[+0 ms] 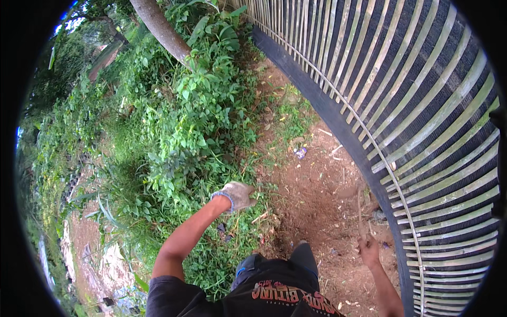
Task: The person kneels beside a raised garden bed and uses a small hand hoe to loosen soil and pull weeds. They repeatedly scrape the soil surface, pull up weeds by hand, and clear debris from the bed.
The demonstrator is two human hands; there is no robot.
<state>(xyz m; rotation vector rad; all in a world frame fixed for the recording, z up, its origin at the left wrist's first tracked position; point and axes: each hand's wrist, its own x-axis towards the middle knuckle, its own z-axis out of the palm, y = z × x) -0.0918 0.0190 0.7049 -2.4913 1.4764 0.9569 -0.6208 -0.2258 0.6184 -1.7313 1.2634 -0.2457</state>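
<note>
My left hand (237, 196), in a whitish knitted glove with a blue cuff, hangs over the grass at the edge of the dirt path. Its fingers are loosely bent and slightly apart, and nothing shows in them. Bare, my right hand (369, 249) is closed around a long, thin brown tool (360, 212) that points away from me. The tool's far end blurs into the soil, so its exact kind is unclear. To the right of that hand runs a fence of split bamboo slats (443, 214) over black netting.
A bamboo rail (368, 130) crosses the slats, with a black strip (336, 126) along the fence's foot. Dense green plants (178, 138) line the left, below a leaning tree trunk (162, 27). Wood chips and a purple wrapper (300, 152) lie on the dirt path (309, 194).
</note>
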